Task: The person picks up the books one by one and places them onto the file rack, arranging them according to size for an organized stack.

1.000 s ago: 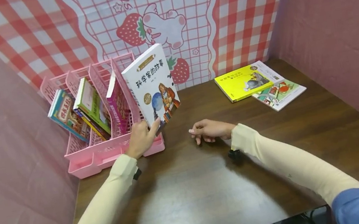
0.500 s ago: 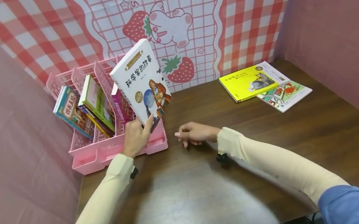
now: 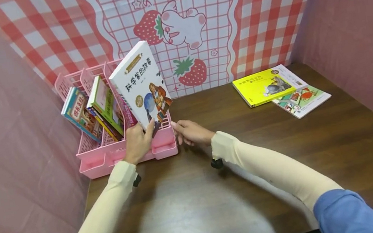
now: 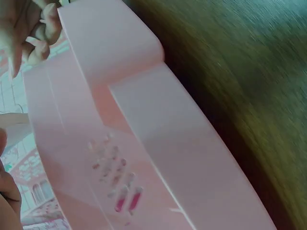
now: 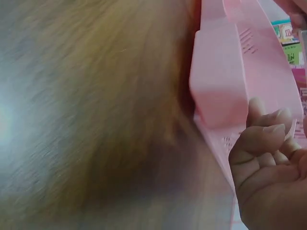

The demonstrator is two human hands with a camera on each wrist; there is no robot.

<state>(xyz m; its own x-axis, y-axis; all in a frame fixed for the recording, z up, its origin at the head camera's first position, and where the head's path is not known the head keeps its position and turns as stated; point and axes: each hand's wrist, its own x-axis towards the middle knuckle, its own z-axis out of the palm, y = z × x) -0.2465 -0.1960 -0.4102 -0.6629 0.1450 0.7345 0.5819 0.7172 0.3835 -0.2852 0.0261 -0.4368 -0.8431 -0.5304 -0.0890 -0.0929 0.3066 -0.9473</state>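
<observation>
My left hand [image 3: 137, 141] grips the lower edge of a white paperback book [image 3: 141, 87], thumb on its illustrated front cover. The book leans tilted over the right-hand compartment of a pink plastic book rack [image 3: 94, 165]; its lower end is partly hidden by the hand. My right hand [image 3: 192, 132] is at the rack's right front corner with fingers loosely bent and nothing held. In the right wrist view its fingertips lie close to the rack's side wall [image 5: 218, 76]; whether they touch cannot be told.
Other compartments hold a blue book [image 3: 82, 113], a green book [image 3: 108, 105] and a magenta book [image 3: 129, 114], partly covered. Right of the rack, a yellow book [image 3: 262, 84] overlaps another book [image 3: 304, 102] on the wooden table [image 3: 252, 179]. A checked cloth [image 3: 265, 14] hangs behind.
The left hand has brought the white book left, over the rack's right side. The right hand has moved left across the table to the rack's corner. The view has shifted slightly.
</observation>
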